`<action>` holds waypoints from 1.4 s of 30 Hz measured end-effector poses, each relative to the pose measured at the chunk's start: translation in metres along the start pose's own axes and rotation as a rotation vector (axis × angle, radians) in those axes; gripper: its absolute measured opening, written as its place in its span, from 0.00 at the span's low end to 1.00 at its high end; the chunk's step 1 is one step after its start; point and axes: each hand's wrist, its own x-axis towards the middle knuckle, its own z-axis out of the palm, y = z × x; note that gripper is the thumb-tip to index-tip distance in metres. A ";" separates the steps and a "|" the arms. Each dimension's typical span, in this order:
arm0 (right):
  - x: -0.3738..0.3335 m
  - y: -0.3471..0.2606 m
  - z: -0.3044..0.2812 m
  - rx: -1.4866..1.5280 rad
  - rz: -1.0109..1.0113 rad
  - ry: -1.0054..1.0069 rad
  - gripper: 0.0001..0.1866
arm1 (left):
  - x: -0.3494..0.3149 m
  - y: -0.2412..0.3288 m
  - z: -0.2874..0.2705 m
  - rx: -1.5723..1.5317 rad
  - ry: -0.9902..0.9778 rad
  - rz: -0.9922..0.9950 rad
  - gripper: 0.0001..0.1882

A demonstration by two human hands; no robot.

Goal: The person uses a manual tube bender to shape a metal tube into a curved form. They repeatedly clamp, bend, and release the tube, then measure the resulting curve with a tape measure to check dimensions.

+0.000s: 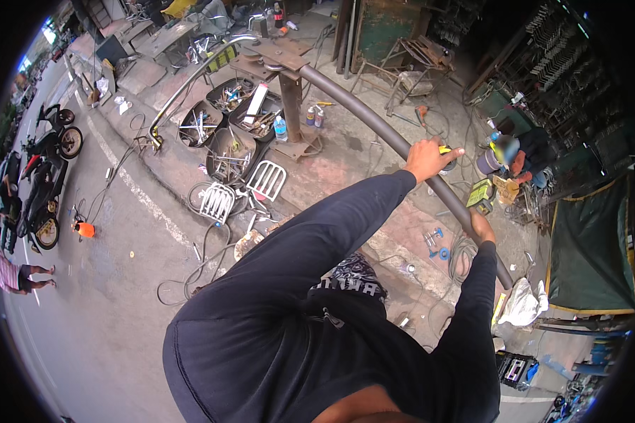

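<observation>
A long, thick grey-brown metal pipe (363,113) runs from a rusty bending stand (289,99) down to the right. Across its middle lies my left hand (427,159), closed over the pipe; one digit sticks out to the right beside a small yellow thing I cannot make out. My right hand (481,227) grips the pipe nearer its free end, its fingers partly hidden behind it. At the stand's flat top plate (279,51), a thin shiny bent tube (197,74) reaches away to the left and curves down toward the ground.
Black trays (231,154) of tools, a water bottle (281,128) and white metal racks (267,180) lie left of the stand. Coiled cable (463,255) and blue-handled clamps (434,238) are below the pipe. A person (518,155) crouches at right. Motorcycles (46,180) stand far left.
</observation>
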 end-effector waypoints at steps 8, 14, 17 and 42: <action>-0.088 0.056 0.002 0.029 -0.015 0.074 0.33 | 0.029 -0.023 0.060 0.737 -0.890 0.009 0.21; -0.162 0.125 0.010 -0.018 0.067 0.302 0.27 | -0.003 -0.019 0.035 0.673 -0.774 0.077 0.25; -0.199 0.145 0.046 -0.486 -0.090 0.571 0.22 | -0.025 -0.019 0.015 0.642 -0.881 0.076 0.29; -0.192 0.130 0.067 -0.312 0.209 0.637 0.38 | -0.049 -0.029 0.011 0.505 -0.544 0.180 0.36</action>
